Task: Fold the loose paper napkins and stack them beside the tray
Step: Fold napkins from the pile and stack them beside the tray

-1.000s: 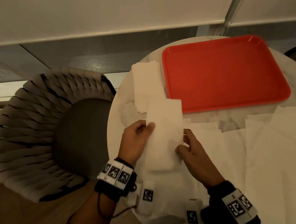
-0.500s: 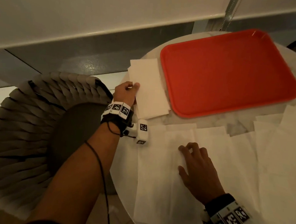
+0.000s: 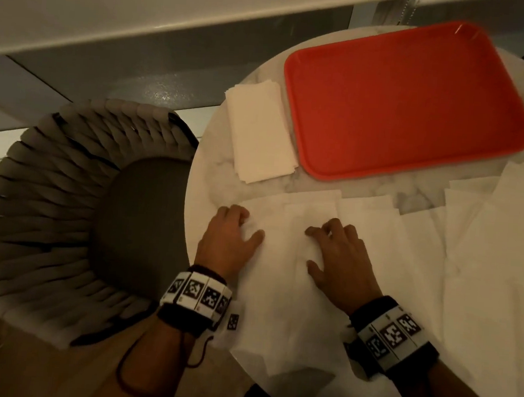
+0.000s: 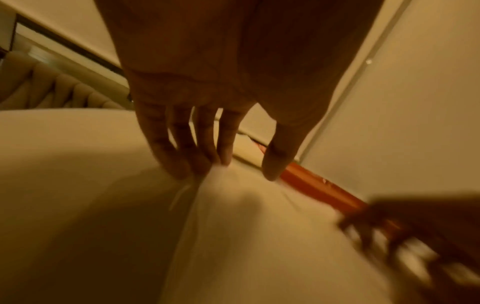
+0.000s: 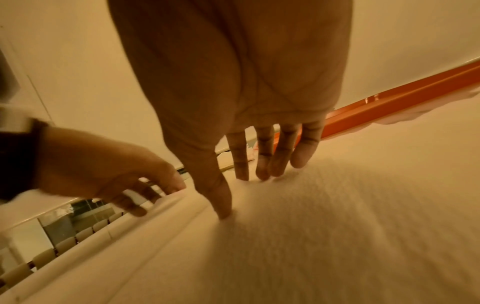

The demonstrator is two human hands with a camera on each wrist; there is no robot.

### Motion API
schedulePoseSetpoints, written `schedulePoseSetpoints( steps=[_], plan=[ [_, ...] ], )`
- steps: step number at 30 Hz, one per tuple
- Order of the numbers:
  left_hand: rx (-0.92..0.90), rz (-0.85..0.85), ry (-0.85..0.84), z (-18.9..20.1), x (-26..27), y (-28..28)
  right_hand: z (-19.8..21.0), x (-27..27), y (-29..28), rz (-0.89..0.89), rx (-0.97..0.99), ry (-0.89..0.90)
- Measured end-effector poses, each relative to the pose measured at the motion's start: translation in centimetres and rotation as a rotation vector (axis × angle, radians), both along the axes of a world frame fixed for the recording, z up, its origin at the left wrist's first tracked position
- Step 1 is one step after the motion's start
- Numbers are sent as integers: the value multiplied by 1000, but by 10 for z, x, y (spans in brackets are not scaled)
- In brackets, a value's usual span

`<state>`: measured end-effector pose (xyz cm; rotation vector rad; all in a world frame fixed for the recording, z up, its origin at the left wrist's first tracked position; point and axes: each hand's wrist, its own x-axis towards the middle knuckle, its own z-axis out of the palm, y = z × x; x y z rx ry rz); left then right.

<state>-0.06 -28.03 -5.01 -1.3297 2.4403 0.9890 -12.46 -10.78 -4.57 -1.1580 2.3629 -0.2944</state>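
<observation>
On the round white marbled worktop (image 3: 222, 170), a stack of folded white paper napkins (image 3: 260, 133) lies just left of the red rectangular plastic tray (image 3: 504, 122), touching its rim. Nearer the person, a loose white paper napkin (image 3: 284, 262) lies spread over other unfolded sheets (image 3: 467, 259). The left hand (image 3: 228, 239) presses fingertips (image 4: 182, 170) on its left edge, thumb apart, while the right hand (image 3: 340, 259) rests with fingers spread on the paper, neither pinching anything.
</observation>
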Motion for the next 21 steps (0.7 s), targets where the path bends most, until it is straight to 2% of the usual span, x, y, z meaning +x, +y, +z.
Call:
schedulePoseSetpoints(
  steps=[4, 8, 13, 17, 21],
  plan=[
    [-47, -14, -37, -3, 15, 35, -2, -1, 3, -30, -18, 25],
    [-29, 69, -63, 1, 18, 38, 0, -7, 9, -37, 40, 133],
    [-28, 154, -44, 4, 25, 42, 0, -21, 26, -81, 50, 142],
    [-42, 225, -60, 5, 35, 49, -2, -24, 34, -83, 34, 81],
    [-96, 200, -63, 9, 42, 60, -2, -23, 32, -81, 26, -12]
  ],
)
